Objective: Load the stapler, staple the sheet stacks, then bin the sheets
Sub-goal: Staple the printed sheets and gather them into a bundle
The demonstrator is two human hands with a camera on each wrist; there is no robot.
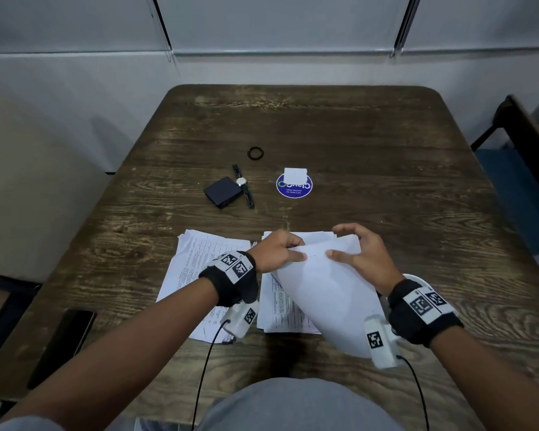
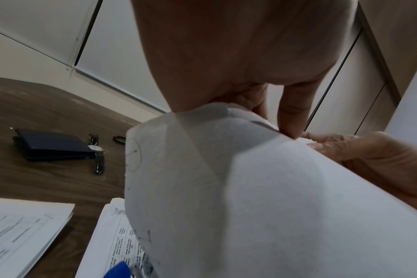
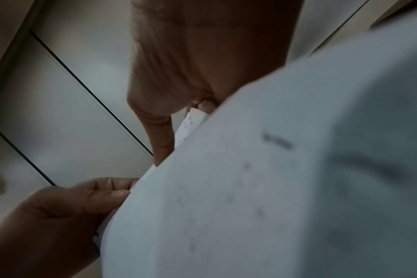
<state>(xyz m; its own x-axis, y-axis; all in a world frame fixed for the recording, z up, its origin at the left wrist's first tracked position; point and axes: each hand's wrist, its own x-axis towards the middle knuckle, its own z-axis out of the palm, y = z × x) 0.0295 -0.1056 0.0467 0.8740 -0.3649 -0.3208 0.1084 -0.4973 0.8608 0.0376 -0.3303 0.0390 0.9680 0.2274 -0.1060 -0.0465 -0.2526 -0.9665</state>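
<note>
Both hands hold a bundle of white sheets [image 1: 321, 293] lifted and bowed above the table [image 1: 386, 188]. My left hand [image 1: 294, 250] pinches the bundle's upper left edge. My right hand [image 1: 339, 242] grips the upper right edge, thumb on the face and fingers curled over the top. The left wrist view shows the left hand [image 2: 274, 120] on the curved sheets [image 2: 250, 206], and the right wrist view shows the right hand [image 3: 176, 131] on them [image 3: 274, 188]. Two printed stacks [image 1: 199, 275] [image 1: 280, 309] lie flat below. A blue, metal-tipped object [image 2: 119, 269], perhaps the stapler, lies on the nearer stack.
A dark wallet [image 1: 223, 191], a wristwatch [image 1: 243, 185] and a black ring band [image 1: 255, 153] lie mid-table. A small white box [image 1: 294, 175] sits on a round blue sticker [image 1: 294, 189]. A phone [image 1: 66, 340] lies near the left front edge. Something white and rounded [image 1: 417, 279] shows behind my right wrist.
</note>
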